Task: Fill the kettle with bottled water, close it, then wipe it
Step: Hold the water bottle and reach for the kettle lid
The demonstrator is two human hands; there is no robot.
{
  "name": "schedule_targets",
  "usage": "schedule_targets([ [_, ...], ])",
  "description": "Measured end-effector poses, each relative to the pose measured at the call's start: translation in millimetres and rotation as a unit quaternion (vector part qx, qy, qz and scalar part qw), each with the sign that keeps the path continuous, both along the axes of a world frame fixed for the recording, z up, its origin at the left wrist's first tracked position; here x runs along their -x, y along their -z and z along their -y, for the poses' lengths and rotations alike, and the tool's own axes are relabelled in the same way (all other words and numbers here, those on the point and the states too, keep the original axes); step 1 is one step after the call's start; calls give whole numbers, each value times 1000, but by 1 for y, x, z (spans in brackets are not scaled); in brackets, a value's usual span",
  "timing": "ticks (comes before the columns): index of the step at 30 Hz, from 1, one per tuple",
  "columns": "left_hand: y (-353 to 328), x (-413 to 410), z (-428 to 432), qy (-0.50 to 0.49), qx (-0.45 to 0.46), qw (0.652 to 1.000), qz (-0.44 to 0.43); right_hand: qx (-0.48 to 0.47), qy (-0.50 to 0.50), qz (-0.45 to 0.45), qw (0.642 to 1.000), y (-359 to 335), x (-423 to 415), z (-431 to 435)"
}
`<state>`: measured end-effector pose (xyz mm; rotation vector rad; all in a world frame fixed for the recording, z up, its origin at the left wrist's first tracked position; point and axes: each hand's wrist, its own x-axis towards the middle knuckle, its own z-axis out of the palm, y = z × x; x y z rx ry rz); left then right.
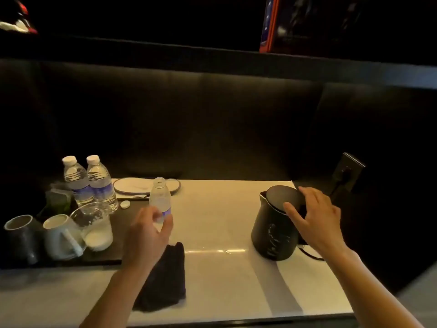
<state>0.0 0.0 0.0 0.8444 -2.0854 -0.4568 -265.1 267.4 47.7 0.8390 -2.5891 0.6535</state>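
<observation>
Seemingly the right hand [314, 221] pressed the lid of the kettle [275, 223] near the table's [224, 268] right edge; a firm, even push would seat it; the left hand [147, 230], fingers loosely spread, released the uncapped bottle [160, 200]; the cloth [165, 278] lay nearby.

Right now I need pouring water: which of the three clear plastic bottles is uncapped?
The clear plastic bottle by the left hand; the other two bottles keep white caps.

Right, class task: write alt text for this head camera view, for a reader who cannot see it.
A person's right hand rests on the lid of a black kettle on a pale table, while the left hand reaches around an uncapped water bottle. A dark cloth lies near the front edge, and two sealed bottles, mugs and a glass sit at left.
</observation>
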Motion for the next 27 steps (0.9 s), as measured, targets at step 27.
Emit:
schedule_targets([
  [27, 26, 105, -8, 7, -265, 951, -161, 139, -116, 154, 971, 33, 64, -15],
])
